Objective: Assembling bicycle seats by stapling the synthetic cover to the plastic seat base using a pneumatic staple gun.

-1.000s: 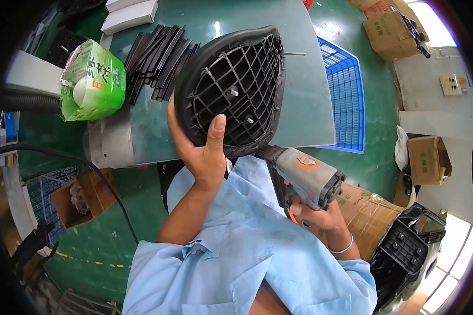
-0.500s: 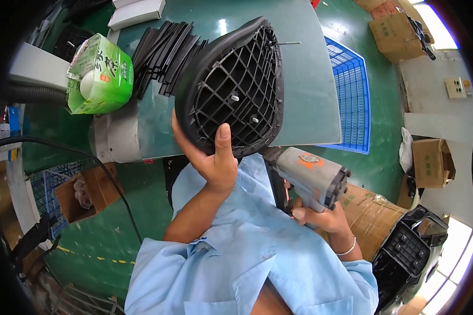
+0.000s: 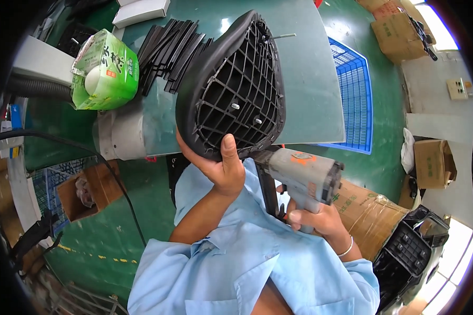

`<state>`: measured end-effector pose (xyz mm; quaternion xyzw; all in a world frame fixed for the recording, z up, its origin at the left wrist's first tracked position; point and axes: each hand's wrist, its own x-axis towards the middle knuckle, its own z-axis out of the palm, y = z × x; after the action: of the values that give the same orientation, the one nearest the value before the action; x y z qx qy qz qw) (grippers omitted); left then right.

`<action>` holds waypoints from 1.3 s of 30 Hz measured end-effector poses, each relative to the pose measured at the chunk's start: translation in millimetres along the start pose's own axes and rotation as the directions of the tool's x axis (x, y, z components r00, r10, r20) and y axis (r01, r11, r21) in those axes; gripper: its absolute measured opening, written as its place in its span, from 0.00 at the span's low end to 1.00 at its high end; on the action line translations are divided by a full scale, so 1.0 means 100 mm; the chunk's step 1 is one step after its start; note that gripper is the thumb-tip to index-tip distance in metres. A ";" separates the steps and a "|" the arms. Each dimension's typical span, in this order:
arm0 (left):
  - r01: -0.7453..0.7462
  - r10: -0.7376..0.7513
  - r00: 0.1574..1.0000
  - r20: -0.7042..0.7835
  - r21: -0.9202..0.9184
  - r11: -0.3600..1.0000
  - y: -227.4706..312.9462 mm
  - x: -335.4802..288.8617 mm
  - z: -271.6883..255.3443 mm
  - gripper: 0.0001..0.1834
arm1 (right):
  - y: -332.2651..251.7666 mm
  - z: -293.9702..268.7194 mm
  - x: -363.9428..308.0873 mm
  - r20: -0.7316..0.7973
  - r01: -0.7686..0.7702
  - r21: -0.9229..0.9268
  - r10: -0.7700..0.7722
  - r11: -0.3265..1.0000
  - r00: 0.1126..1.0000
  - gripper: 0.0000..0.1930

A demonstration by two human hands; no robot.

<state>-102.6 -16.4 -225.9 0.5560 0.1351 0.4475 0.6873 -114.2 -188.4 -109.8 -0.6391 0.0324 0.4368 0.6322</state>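
Observation:
A black padded seat (image 3: 231,100), wide at one end and tapering away from me, is tilted up with its ribbed plastic underside in view. Two short metal bolts stick out of the ribs, and a longer thin rod juts from its far end. My left hand (image 3: 223,168) grips the seat's near edge, thumb over the rim, other fingers mostly hidden behind. In my right hand (image 3: 320,218) is a grey pneumatic staple gun (image 3: 299,170), held by its handle. Its nose meets or nearly meets the seat's near right rim; exact contact cannot be made out.
Behind the seat stretches a green-topped table (image 3: 312,79) with black strips (image 3: 168,52) piled on it. A green carton (image 3: 108,73) sits left, a blue crate (image 3: 355,100) right. A black hose (image 3: 108,163) hangs at left; a cardboard box (image 3: 365,212) stands by my right arm.
The staple gun has shifted left along the seat's near rim, its nose now closer to my left thumb. The seat has turned slightly, and my left hand has moved slightly right and down.

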 end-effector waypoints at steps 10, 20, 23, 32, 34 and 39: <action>-0.065 0.069 0.984 0.163 -0.029 0.997 0.26 0.48 -0.31 0.50 | 0.07 -0.09 0.06 0.012 0.006 -0.005 -0.006 1.000 1.000 0.21; 0.395 -0.391 0.890 0.233 0.033 0.918 0.52 1.01 -0.13 0.27 | 0.26 -0.27 0.07 0.100 0.363 -0.591 -0.381 0.720 0.919 0.24; 0.242 -0.223 0.956 0.192 -0.080 0.967 0.27 0.75 -0.09 0.28 | 0.20 -0.31 -0.03 0.010 0.273 -0.562 -0.324 0.781 0.946 0.24; 0.085 -0.104 0.972 0.213 0.096 0.992 0.21 0.58 0.02 0.30 | 0.22 -0.36 0.06 -0.212 0.159 -0.109 -0.179 0.981 0.961 0.10; 0.045 -0.074 0.971 0.229 0.132 0.990 0.23 0.58 0.02 0.30 | 0.24 -0.38 0.12 -0.104 0.230 -0.206 -0.255 0.951 0.961 0.11; 0.051 -0.083 0.968 0.235 0.141 0.989 0.33 0.50 0.07 0.31 | 0.18 -0.31 0.19 -0.140 0.151 -0.277 -0.195 0.949 0.971 0.11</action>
<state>-84.9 16.9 -178.4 0.6461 0.0995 0.3433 0.6744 -97.3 -208.0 -141.2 -0.7522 -0.0302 0.3255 0.5722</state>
